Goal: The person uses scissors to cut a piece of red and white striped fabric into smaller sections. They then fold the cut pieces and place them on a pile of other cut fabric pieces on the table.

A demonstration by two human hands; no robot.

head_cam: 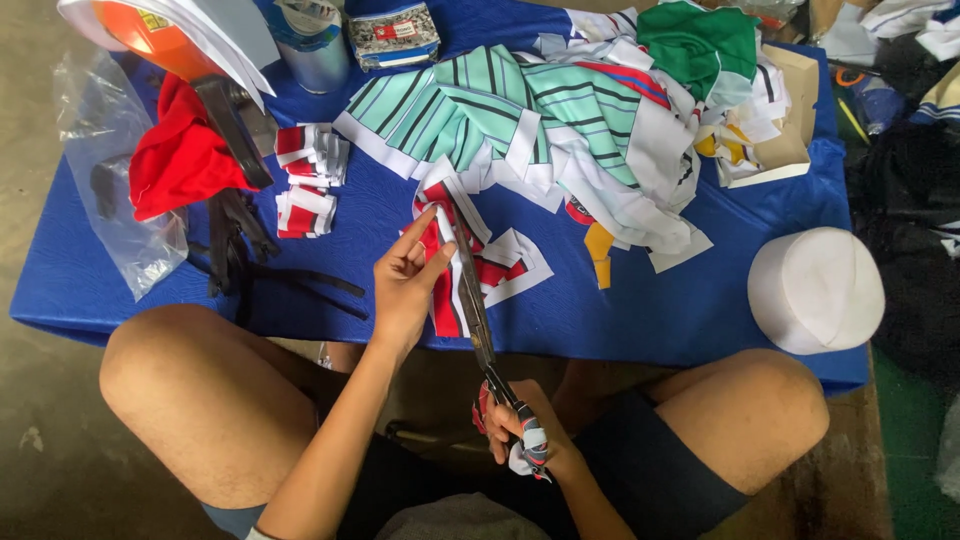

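— Gripping cloth-wrapped handles, the right hand (520, 425) worked long scissors (475, 300) at frame centre; the left hand (405, 285) pinched a red-and-white printed fabric piece (445, 300).

— Progress?

— Trimmed pieces (310, 180) lay stacked upper left; a fabric heap (560, 130) apparently remained uncut.

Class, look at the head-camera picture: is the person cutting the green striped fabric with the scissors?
No: the scissors in the right hand cut a red-and-white printed piece held by the left hand.

we see bare blue table (640, 310) between the red-and-white piece (495, 268) and the white cap form (815, 288), wide enough for a hand. the fabric heap (580, 120) blocks the far side, and black straps (260, 265) and a plastic bag (110, 180) crowd the left.
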